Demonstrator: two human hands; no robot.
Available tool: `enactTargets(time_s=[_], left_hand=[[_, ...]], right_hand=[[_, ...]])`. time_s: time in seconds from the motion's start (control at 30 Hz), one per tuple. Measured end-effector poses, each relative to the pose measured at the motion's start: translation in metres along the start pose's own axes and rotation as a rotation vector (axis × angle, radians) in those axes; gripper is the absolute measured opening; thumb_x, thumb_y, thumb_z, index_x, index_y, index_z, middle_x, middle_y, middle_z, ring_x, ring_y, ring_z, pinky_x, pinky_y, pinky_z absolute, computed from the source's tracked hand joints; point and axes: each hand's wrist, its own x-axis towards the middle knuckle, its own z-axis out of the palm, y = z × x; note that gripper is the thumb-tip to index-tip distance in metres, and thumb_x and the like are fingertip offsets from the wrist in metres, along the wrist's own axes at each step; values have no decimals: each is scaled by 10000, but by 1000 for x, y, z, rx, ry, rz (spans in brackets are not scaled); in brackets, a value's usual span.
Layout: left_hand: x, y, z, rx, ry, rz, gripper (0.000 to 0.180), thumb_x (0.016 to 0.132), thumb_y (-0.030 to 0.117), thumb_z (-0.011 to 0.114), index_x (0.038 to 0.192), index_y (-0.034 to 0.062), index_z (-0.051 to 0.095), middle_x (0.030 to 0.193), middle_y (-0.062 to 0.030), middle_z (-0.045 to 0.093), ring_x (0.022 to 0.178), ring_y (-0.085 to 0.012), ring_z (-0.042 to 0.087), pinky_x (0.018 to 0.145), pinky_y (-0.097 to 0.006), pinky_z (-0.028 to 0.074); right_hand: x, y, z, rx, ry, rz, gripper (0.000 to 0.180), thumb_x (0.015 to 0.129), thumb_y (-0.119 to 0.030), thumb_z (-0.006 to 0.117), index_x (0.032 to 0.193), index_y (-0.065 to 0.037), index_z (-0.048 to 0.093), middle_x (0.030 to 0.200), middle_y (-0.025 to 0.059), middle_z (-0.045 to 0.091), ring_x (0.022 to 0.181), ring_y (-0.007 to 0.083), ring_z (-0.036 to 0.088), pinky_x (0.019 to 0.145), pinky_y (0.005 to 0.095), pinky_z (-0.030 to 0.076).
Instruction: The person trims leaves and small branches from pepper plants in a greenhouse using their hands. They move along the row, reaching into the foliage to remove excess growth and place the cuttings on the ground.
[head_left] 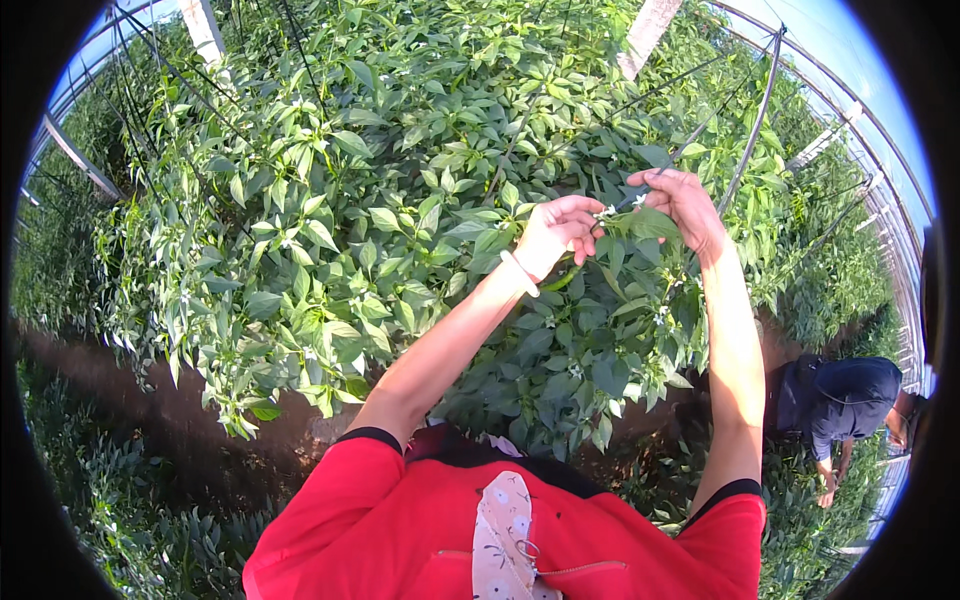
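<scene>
My left hand [562, 235], with a pale band on its wrist, has its fingers curled together at a pepper shoot with small white flowers [607, 212]. Across from it, my right hand [685, 208] is bent round the same shoot, with thumb and fingers drawn in. A broad green leaf [650, 224] hangs between the two hands. Just below my left fingers a green pepper [561, 281] shows among the leaves. The exact spot where each set of fingertips grips is partly hidden by leaves and by the fingers themselves.
Dense pepper plants [400, 190] fill the space ahead. Dark cords [765, 110] slant down into them, and pale posts [648, 38] stand behind. Bare soil [240, 430] runs along the near side. At the right, a person in dark clothes [850, 395] bends over another row.
</scene>
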Motion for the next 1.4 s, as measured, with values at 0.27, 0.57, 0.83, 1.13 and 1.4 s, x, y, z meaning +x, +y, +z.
enactTargets(time_s=[0.27,0.57,0.83,1.13,1.4], left_hand=[[7,-26,0,-130,48,121,199,882,-62,566,1048,-13,664,882,-69,710,616,-118,628,532,-263,496],[2,-33,7,-203,61,138,217,913,-26,577,1128,-22,611,1009,-147,702,678,-150,662,553,-260,546],[-32,-35,30,-122,225,344,416,833,-156,482,1238,-73,529,1175,-168,586,917,-230,675,725,-314,587],[-221,-62,-1,383,871,469,188,968,-43,520,1093,-29,659,1025,-102,686,827,-127,650,748,-259,524],[-219,-14,-161,479,1046,686,101,914,105,688,995,46,671,880,-58,707,704,-138,639,627,-265,490]], right_hand=[[-14,0,4,134,-58,71,320,1018,-226,496,1171,51,543,857,255,693,556,270,693,403,307,552],[-11,34,21,314,-106,27,343,1050,-251,445,1144,66,536,940,211,685,593,262,681,431,334,553],[-58,43,55,44,354,-270,431,1055,-261,457,1345,57,465,1104,210,661,647,177,678,485,244,521],[-114,59,137,-170,289,-692,277,1029,-121,498,1242,47,555,1178,157,661,1023,206,678,817,308,556],[40,45,202,-84,87,-385,575,983,-337,571,1392,35,411,1246,190,628,1003,239,688,740,318,567]])
